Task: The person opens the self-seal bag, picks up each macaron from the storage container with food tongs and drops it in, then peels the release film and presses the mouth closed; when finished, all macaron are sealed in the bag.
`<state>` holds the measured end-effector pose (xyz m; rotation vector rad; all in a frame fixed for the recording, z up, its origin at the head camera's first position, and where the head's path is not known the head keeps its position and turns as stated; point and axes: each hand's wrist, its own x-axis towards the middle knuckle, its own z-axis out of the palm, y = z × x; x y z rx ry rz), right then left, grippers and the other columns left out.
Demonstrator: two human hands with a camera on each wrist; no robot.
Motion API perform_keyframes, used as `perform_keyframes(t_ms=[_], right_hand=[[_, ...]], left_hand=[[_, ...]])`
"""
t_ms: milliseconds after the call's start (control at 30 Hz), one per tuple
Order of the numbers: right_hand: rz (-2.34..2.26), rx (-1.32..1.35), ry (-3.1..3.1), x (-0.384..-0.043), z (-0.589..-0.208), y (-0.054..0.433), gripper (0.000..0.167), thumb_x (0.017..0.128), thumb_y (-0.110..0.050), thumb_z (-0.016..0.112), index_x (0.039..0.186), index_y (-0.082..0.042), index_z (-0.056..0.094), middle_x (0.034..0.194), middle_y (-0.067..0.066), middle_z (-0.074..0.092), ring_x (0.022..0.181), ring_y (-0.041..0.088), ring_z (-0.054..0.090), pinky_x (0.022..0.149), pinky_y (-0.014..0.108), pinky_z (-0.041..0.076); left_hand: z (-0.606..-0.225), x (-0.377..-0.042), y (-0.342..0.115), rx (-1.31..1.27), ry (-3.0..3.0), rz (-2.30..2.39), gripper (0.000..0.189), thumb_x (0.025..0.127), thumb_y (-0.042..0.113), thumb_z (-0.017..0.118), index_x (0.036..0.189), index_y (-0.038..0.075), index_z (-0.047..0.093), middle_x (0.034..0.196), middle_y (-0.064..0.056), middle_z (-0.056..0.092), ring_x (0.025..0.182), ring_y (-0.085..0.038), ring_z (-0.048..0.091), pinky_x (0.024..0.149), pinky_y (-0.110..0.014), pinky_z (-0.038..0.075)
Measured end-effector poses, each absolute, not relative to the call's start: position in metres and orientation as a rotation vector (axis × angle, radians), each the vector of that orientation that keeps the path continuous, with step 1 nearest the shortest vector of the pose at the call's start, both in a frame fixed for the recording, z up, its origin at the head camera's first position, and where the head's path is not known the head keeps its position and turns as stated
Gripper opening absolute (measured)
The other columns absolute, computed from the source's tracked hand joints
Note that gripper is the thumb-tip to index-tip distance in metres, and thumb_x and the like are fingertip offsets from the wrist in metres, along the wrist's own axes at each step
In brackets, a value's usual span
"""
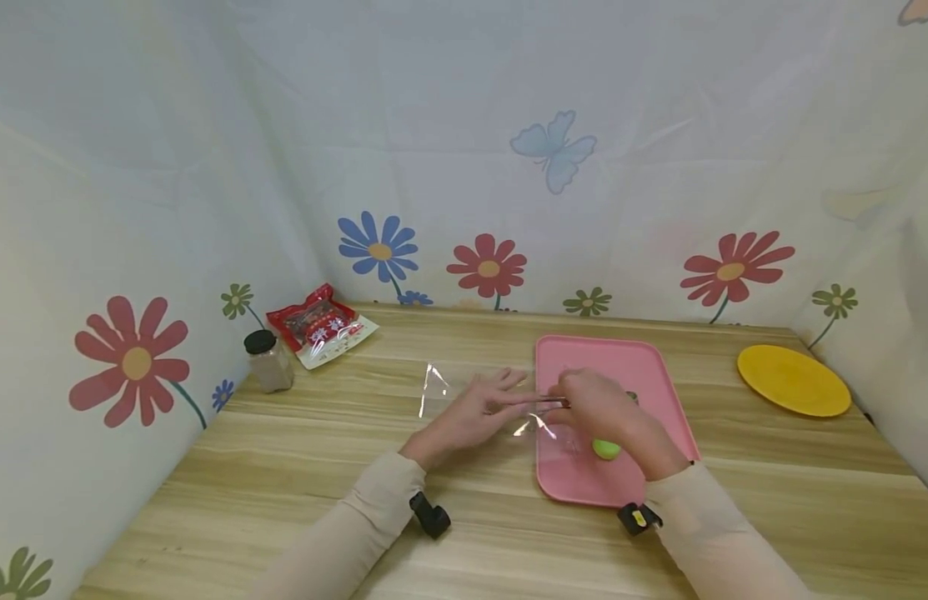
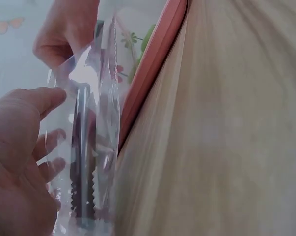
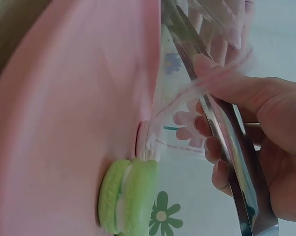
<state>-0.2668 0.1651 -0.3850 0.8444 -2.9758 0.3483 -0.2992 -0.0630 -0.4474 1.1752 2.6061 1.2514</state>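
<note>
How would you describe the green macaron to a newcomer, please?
On the wooden table lies a pink tray. The macaron rests on its nearer half. Lime-green halves around pale filling set it apart from the long metal tongs.

I see a way through between the pink tray (image 1: pixel 614 352) and yellow plate (image 1: pixel 794 381); the right hand (image 1: pixel 594 400) and clear bag (image 2: pixel 104 128) obstruct the tray's left side

Tongs (image 3: pixel 243 172) are silver, tray (image 1: pixel 602 354) pink, macaron (image 3: pixel 138 196) green, plate (image 1: pixel 794 381) yellow, backdrop (image 1: pixel 464 167) floral.
</note>
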Motion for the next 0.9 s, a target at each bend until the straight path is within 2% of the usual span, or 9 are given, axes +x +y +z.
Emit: perform_keyframes(t_ms=[133, 333, 500, 667, 800, 900], right_hand=[[0.357, 0.883, -2.957, -0.268, -0.386, 0.163, 0.013, 0.088, -0.021, 0.079, 0.093, -0.010, 0.076, 0.083, -0.001, 0.060, 0.070, 0.012, 0.052, 0.064, 0.030, 0.050], [0.506, 0.916, -3.000, -0.270, -0.386, 0.165, 0.013, 0.087, -0.012, 0.079, 0.096, -0.004, 0.073, 0.080, -0.002, 0.060, 0.069, 0.012, 0.052, 0.063, 0.028, 0.048], [0.608, 0.873, -3.032, -0.272, -0.386, 0.169, 0.011, 0.086, -0.002, 0.074, 0.097, -0.003, 0.069, 0.080, -0.001, 0.064, 0.070, 0.012, 0.055, 0.065, 0.029, 0.050], [0.541, 0.837, -3.008, -0.274, -0.384, 0.177, 0.016, 0.084, -0.012, 0.080, 0.097, -0.007, 0.074, 0.080, -0.006, 0.066, 0.070, 0.011, 0.055, 0.066, 0.031, 0.050], [0.506, 0.846, -2.991, -0.275, -0.384, 0.184, 0.025, 0.083, -0.025, 0.084, 0.104, -0.014, 0.078, 0.086, -0.010, 0.071, 0.073, 0.009, 0.058, 0.070, 0.032, 0.051], [0.542, 0.825, -2.997, -0.275, -0.384, 0.190, 0.034, 0.081, -0.025, 0.085, 0.110, -0.009, 0.077, 0.092, -0.005, 0.073, 0.079, 0.010, 0.062, 0.075, 0.034, 0.055]], left_hand=[[-0.448, -0.298, -0.063, 1.126, 2.567, 1.326, 0.036, 0.103, 0.042, 0.054, 0.134, 0.028, 0.066, 0.158, 0.003, 0.037, 0.151, -0.027, 0.020, 0.120, -0.059, 0.001], [-0.451, -0.302, -0.067, 1.090, 2.548, 1.434, 0.036, 0.103, 0.035, 0.057, 0.132, 0.018, 0.067, 0.155, -0.006, 0.043, 0.148, -0.028, 0.027, 0.121, -0.057, 0.003], [-0.453, -0.304, -0.069, 1.088, 2.515, 1.489, 0.038, 0.103, 0.036, 0.057, 0.133, 0.015, 0.067, 0.154, -0.007, 0.044, 0.148, -0.028, 0.028, 0.121, -0.055, 0.002], [-0.453, -0.305, -0.071, 1.007, 2.470, 1.612, 0.039, 0.101, 0.038, 0.059, 0.132, 0.015, 0.067, 0.152, -0.003, 0.048, 0.148, -0.023, 0.030, 0.122, -0.049, 0.007], [-0.452, -0.309, -0.074, 0.985, 2.437, 1.695, 0.034, 0.102, 0.026, 0.061, 0.130, 0.010, 0.068, 0.148, 0.001, 0.052, 0.146, -0.024, 0.032, 0.121, -0.045, 0.018], [-0.450, -0.311, -0.076, 0.999, 2.427, 1.709, 0.032, 0.101, 0.018, 0.062, 0.131, 0.006, 0.067, 0.147, 0.002, 0.053, 0.146, -0.028, 0.034, 0.119, -0.044, 0.025]])
